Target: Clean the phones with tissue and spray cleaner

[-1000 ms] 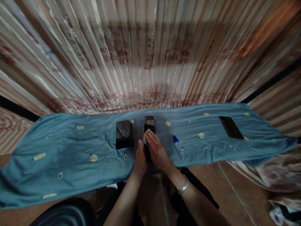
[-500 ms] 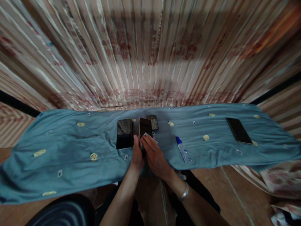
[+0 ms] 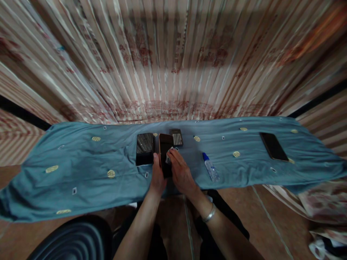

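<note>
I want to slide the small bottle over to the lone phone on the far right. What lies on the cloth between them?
Head view: between the bottle and the lone phone only the blue cloth shows, with one yellow round motif on it.

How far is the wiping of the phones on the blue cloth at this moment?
Done: I cannot tell which phones are already clean. In hand: the left hand steadies the gold-edged phone while the right hand presses a small white wipe on its screen. Left, probably: the phone far right, lying untouched, apart from the spray bottle.
</note>
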Tool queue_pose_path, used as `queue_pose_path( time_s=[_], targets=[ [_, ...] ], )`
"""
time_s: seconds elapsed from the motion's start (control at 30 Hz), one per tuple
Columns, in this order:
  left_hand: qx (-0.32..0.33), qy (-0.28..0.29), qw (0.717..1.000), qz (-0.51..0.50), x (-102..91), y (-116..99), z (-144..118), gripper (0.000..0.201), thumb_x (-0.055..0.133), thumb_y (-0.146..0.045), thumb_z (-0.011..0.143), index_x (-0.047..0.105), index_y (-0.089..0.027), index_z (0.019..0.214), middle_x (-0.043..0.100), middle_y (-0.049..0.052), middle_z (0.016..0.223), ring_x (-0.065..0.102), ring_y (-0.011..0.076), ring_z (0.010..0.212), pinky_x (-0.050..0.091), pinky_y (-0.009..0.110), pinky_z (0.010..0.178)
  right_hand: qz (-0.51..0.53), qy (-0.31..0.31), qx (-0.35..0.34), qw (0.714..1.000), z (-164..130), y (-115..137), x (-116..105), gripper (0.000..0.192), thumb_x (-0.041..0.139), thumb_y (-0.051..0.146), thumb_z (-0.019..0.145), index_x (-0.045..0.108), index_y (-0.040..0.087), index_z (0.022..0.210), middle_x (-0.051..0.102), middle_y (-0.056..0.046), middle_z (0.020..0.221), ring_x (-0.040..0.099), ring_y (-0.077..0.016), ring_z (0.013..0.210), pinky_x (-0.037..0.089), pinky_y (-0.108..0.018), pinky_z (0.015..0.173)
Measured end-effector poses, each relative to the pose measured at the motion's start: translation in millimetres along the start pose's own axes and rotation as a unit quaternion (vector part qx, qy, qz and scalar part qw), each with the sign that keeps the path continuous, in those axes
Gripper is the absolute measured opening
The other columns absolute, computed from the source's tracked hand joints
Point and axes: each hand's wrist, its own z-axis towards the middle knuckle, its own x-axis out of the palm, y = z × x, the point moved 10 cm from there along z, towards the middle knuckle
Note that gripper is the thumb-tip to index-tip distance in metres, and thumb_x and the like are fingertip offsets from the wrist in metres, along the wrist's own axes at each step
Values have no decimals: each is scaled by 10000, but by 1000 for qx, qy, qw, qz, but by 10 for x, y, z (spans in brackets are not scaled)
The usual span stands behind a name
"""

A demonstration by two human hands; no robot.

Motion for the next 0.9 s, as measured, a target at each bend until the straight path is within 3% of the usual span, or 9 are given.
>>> queue_pose_path(
  time_s=[0.23, 0.47, 0.6, 0.77, 0.9],
  targets=[
    [0, 10, 1000, 18, 60, -57, -157, 494, 502, -590, 907, 734, -165, 1009, 764, 65, 1088, 617, 246, 1232, 435, 375, 1096, -18, -33, 4, 999, -92, -56, -128, 504, 306, 75, 970, 458, 96, 1450, 522, -206, 1447, 315, -249, 1484, 402, -522, 1171],
    [5, -19, 999, 36, -49, -31, -248, 507, 445, -582, 936, 734, -174, 1022, 754, 66, 1124, 601, 234, 1258, 421, 360, 1117, 19, 15, -42, 999, -225, 320, -72, 591, 322, 72, 958, 326, 184, 1539, 487, -141, 1499, 314, -229, 1486, 394, -523, 1178],
    [0, -13, 999, 40, -76, 33, -286, 532, 503, -623, 890, 743, -162, 1004, 753, 89, 1124, 588, 250, 1276, 411, 371, 1133, 3, 43, -56, 998, -295, 479, -68, 603, 327, 75, 947, 305, 150, 1546, 469, -141, 1517, 279, -239, 1498, 365, -529, 1190],
    [-18, -17, 999, 41, -103, 206, -337, 525, 561, -600, 869, 730, -150, 1081, 717, 102, 1228, 535, 244, 1334, 365, 369, 1168, -31, 42, -40, 998, -302, 361, -166, 619, 335, 71, 935, 320, 182, 1544, 467, -113, 1526, 248, -243, 1510, 366, -532, 1186],
    [-32, 32, 998, 50, 29, 378, -393, 521, 585, -581, 862, 711, -174, 1162, 665, 103, 1327, 439, 246, 1416, 321, 390, 1193, -41, 12, -33, 999, -241, 172, -300, 598, 327, 83, 952, 326, 174, 1542, 465, -125, 1524, 231, -242, 1517, 378, -524, 1184]
  ],
)
